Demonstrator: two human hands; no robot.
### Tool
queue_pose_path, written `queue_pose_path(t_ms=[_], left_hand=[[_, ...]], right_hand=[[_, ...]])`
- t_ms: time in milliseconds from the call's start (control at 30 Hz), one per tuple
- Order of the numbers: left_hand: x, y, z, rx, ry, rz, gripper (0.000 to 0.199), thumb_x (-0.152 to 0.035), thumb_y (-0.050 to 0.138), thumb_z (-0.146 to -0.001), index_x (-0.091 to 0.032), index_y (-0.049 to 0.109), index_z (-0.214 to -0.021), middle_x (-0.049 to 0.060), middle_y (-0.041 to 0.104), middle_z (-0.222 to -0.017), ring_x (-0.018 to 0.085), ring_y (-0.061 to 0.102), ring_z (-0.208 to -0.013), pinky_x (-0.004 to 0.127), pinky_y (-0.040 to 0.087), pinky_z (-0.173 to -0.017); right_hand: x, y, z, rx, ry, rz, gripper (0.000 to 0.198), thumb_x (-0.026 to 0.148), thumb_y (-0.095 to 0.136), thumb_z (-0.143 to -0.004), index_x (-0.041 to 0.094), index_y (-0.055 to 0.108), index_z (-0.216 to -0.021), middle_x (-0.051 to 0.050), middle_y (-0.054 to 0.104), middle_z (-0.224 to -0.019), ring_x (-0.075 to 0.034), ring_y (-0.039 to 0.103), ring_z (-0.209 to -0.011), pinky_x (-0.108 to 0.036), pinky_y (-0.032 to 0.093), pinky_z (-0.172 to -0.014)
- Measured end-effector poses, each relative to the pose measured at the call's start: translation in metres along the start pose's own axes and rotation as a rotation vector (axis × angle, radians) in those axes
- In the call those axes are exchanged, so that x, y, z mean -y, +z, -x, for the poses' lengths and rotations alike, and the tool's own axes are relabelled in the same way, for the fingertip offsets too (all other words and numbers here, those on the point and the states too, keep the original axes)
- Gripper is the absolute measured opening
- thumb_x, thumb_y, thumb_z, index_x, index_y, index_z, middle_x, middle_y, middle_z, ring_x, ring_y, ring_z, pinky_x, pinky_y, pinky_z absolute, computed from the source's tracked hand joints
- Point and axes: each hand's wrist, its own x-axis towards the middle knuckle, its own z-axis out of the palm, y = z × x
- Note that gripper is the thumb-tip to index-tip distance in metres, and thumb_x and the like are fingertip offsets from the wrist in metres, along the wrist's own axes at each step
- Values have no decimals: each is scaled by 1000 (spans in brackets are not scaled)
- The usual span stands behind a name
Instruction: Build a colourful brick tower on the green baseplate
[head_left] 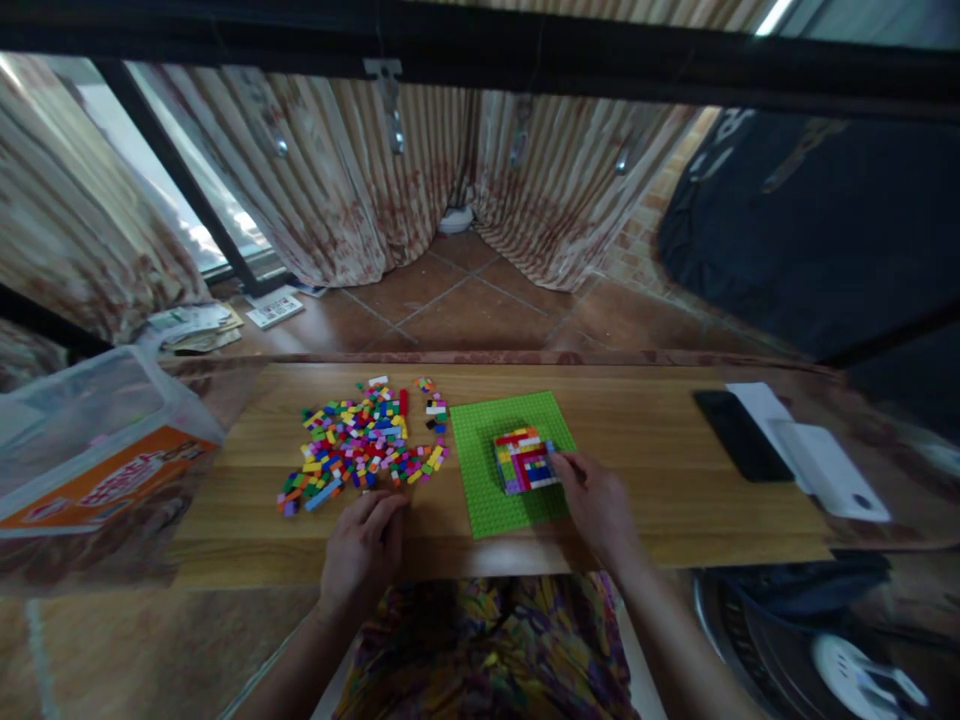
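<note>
where right hand (600,500) ends, brick block (525,462) begins

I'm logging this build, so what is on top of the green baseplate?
A multicoloured brick structure stands on the green baseplate, with the right hand at its right side. What lies beneath the structure, and the plate's corner under the hand, cannot be seen.

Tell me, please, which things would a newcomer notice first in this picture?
The eye would probably fall first on the scattered pile of small, multicoloured plastic bricks on the left part of the light-brown wooden table. Next comes the bright green, studded baseplate near the table's middle, bearing a compact, multicoloured brick structure, with the person's right hand at the structure's right side.
</note>
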Motion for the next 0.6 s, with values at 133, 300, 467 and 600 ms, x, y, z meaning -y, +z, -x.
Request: queue_pose_path(t_ms=[133,300,467,600], left_hand=[[-2,-1,-1,-15,4,15,17,-19,50,-93,-20,67,-93,5,69,-90,17,66,-82,28,53,-75],[-3,-2,0,-1,-12,36,17,-19,50,-93,-20,66,-92,5,68,-88,18,65,-81,29,52,-74],[-4,-2,1,8,-30,61,17,-18,50,-93,-20,66,-93,5,68,-89,17,64,-82,29,52,-74],[-5,-2,1,11,-44,66,17,-18,49,-93,-20,66,-93,5,68,-88,17,64,-82,29,51,-74]], right_hand=[[-6,8,9,-56,16,-17,52,55,45,-90,12,69,-108,-16,73,-102,-27,68,-89,-36,49,-77],[-12,12,1,-80,-53,-4,53,53,40,-92,11,70,-105,-18,72,-102,-27,68,-89,-38,50,-79],[-31,1,-25,-144,-46,31,53,53,39,-91,14,73,-101,-17,74,-98,-26,68,-83,-37,51,-75],[-45,-8,-49,-108,-89,18,48,48,42,-89,15,73,-105,-15,75,-100,-26,68,-85,-38,52,-76]])
